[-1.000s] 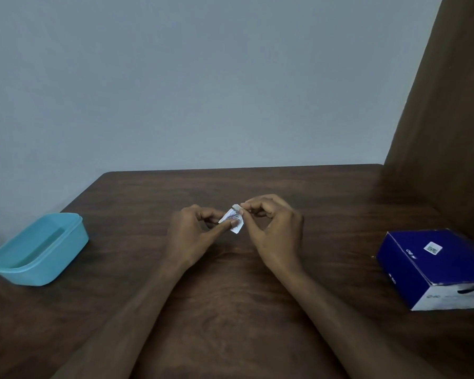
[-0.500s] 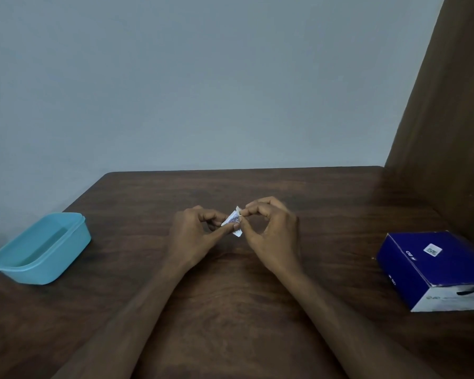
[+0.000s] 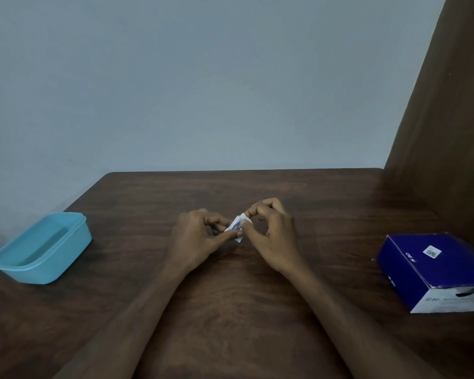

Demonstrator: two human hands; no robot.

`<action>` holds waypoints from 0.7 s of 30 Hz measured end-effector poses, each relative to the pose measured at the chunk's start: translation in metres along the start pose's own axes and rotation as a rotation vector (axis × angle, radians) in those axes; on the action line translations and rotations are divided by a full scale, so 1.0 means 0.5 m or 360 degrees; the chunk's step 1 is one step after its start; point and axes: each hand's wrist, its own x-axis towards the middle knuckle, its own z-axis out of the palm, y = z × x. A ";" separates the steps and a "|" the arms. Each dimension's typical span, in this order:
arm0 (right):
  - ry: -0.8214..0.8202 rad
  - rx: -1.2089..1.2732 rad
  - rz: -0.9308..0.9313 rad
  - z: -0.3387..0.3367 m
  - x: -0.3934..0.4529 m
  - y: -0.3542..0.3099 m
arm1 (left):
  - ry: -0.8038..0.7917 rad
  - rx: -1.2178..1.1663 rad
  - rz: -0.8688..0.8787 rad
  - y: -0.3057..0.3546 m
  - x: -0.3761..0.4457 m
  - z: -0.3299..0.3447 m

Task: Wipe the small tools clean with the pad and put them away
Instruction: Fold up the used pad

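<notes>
A small white sachet with blue print, the pad packet (image 3: 237,225), is held between both hands just above the middle of the brown table (image 3: 230,310). My left hand (image 3: 197,239) pinches its lower left side with thumb and forefinger. My right hand (image 3: 271,236) pinches its upper right edge, other fingers curled. Most of the packet is hidden by fingertips. No small tools are in view.
A light blue plastic tub (image 3: 41,250) stands at the table's left edge. A dark blue cardboard box (image 3: 435,269) with a white end lies at the right. A brown wooden panel (image 3: 449,132) rises along the right side; a grey wall is behind.
Both hands keep their pinch on the packet and have shifted only slightly; the right fingers have worked along its top edge and the packet has tilted a little.
</notes>
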 end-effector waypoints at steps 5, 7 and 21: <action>-0.0085 0.0092 0.0117 -0.001 0.004 0.002 | 0.0023 -0.0008 -0.0026 0.007 0.000 -0.003; -0.0156 0.0267 0.0243 -0.003 0.007 -0.003 | -0.0005 -0.0055 -0.0021 0.014 -0.002 -0.004; -0.0465 0.0403 0.0248 -0.023 0.009 0.005 | 0.0059 -0.0113 -0.0035 0.021 0.001 -0.007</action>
